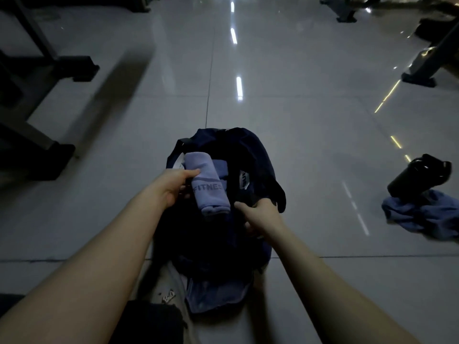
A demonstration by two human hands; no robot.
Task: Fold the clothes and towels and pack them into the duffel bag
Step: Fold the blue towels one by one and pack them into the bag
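Left hand (173, 187) curls around a rolled lavender towel (208, 189), soft terry printed "FITNES", lying in the mouth of the bag (248, 155). Bag is dark navy fabric, slumped on the glossy tiled floor (298, 120). Right hand (260, 214) grips the bag's dark rim. Far right, a black bottle (417, 177) lies on a crumpled blue cloth (422, 217).

towel (210, 186) in duffel bag (250, 155), bottle (419, 176) right

Both bare forearms stretched forward, left hand (173, 187) gripping rolled towel (210, 184), right hand (259, 216) clutching duffel bag (248, 150) rim.
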